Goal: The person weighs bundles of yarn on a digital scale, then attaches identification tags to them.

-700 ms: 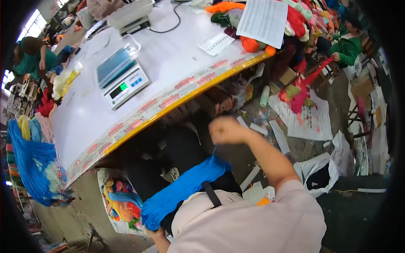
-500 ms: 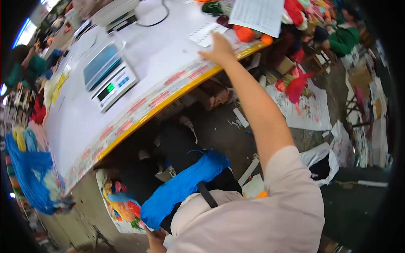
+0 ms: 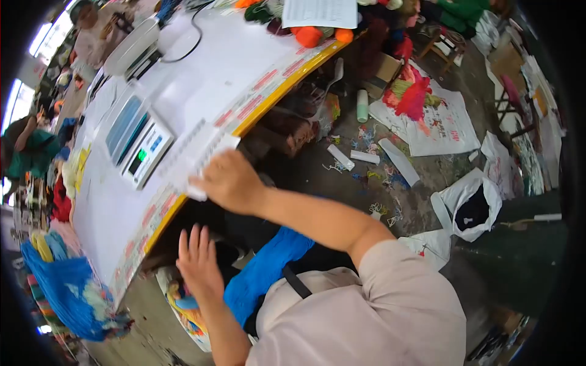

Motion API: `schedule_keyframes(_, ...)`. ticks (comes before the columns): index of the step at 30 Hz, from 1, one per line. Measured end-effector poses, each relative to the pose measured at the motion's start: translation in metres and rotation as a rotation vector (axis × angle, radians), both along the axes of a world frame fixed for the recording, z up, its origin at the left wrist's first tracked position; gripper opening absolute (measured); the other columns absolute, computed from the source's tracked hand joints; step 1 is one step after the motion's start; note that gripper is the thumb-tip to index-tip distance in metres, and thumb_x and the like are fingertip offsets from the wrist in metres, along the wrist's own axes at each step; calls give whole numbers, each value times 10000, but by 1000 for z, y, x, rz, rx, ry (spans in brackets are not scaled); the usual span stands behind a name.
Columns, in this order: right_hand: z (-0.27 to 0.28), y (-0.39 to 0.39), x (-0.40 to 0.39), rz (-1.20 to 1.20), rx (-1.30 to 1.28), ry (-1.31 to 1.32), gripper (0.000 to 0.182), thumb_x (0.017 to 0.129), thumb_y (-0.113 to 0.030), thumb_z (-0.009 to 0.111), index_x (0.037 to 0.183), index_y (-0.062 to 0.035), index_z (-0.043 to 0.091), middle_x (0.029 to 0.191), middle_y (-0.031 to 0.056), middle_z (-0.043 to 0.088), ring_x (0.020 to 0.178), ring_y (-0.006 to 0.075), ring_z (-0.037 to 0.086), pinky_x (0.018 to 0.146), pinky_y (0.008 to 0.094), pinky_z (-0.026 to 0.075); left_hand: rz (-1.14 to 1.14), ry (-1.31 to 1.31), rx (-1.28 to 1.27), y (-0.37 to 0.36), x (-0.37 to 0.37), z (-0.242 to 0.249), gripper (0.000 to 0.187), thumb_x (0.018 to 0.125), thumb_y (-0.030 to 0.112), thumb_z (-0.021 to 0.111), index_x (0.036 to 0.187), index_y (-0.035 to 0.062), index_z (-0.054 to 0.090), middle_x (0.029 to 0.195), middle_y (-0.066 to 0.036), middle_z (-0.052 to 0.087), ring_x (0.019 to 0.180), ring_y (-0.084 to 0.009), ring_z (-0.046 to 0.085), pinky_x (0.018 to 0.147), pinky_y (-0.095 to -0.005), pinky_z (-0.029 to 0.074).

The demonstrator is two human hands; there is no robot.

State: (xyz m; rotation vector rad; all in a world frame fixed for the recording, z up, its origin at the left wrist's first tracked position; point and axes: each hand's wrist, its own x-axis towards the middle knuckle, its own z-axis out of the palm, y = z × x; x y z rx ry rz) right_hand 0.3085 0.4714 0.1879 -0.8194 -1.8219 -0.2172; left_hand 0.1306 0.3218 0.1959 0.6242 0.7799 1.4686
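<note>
My right hand (image 3: 229, 180) pinches the edge of a white printed sheet (image 3: 198, 149), blurred by motion, above the table's front edge. Rows of small marks run across the paper. Below it, my left hand (image 3: 200, 263) is raised with its fingers stretched out, holding nothing. A skein of bright blue yarn (image 3: 268, 265) lies across my lap, close to my left forearm. Just beyond the sheet, a digital scale (image 3: 146, 149) with a lit green display stands on the white table (image 3: 97, 219).
A larger printed sheet (image 3: 320, 13) and orange yarn balls (image 3: 308, 36) lie at the table's far right. Blue yarn (image 3: 67, 293) hangs off the left end. Scraps, a pink yarn bundle (image 3: 415, 97) and a white bag (image 3: 467, 204) are on the floor. Other people sit at the back.
My right hand has taken up the small printed sheet from the far part of the table and brought it nearer. My left hand has come up from beside the blue skein, fingers outstretched.
</note>
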Motion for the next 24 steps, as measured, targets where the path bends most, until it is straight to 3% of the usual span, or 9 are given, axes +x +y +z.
schedule_keyframes(2,2,-59,-14,130,-77,20,209,746,-194,612,938,-152,682,813,-4,517,851,213,503,788,383,397,-81,-222,33,21,16,-3,644,979,473,384,1441,39,270,1458,-194,347,1353,-329,340,1113,-440,277)
schedule_keyframes(3,0,-77,-18,164,-123,-21,212,750,-195,611,945,-150,682,837,-6,529,871,214,505,804,391,394,151,-13,-168,24,43,24,432,968,191,388,1355,-2,379,1298,-138,505,1172,-262,511,987,-375,424)
schedule_keyframes(5,-7,-105,-21,241,-200,-66,230,739,-196,639,959,-146,684,912,-2,550,930,227,504,836,430,386,252,133,-130,17,36,14,402,884,37,544,1269,-48,461,1194,-145,576,1058,-235,585,895,-340,478)
schedule_keyframes(9,22,-115,11,196,-348,155,491,652,-253,757,1112,-109,660,1191,149,497,1167,324,439,974,469,336,269,64,-240,-3,10,18,371,897,32,557,1245,-63,472,1191,-157,587,1047,-240,611,910,-360,489)
schedule_keyframes(12,23,-93,28,371,-1099,426,897,812,-66,694,1509,-104,131,1321,209,479,1174,246,511,1016,373,380,232,64,-270,-15,-6,19,378,890,32,573,1242,-65,475,1199,-162,584,1049,-235,613,915,-358,487)
schedule_keyframes(14,30,-85,20,706,-1412,737,921,833,-6,659,1521,-112,55,1196,200,579,1063,197,586,917,293,455,126,121,-308,-20,-11,19,442,887,32,582,1295,-62,444,1195,-164,586,1049,-218,608,917,-348,479)
schedule_keyframes(19,15,-74,5,625,-1195,577,314,852,23,633,1164,-9,649,1085,109,631,969,125,599,816,232,482,180,451,-156,-15,-23,31,755,873,-63,538,1498,47,129,1113,-171,611,993,-174,616,838,-262,491)
schedule_keyframes(21,13,-73,3,573,-1296,569,257,848,19,639,1103,14,670,1065,100,638,950,122,605,795,224,489,167,536,-123,-19,-31,29,847,843,-111,540,1515,85,63,1087,-163,621,995,-165,614,845,-252,478)
schedule_keyframes(24,22,-68,-3,590,-1492,595,298,826,28,648,1124,33,646,987,101,675,870,133,643,766,238,521,57,656,-130,-18,-50,9,513,825,-65,649,1316,16,527,1247,-121,573,1074,-144,574,917,-274,462)
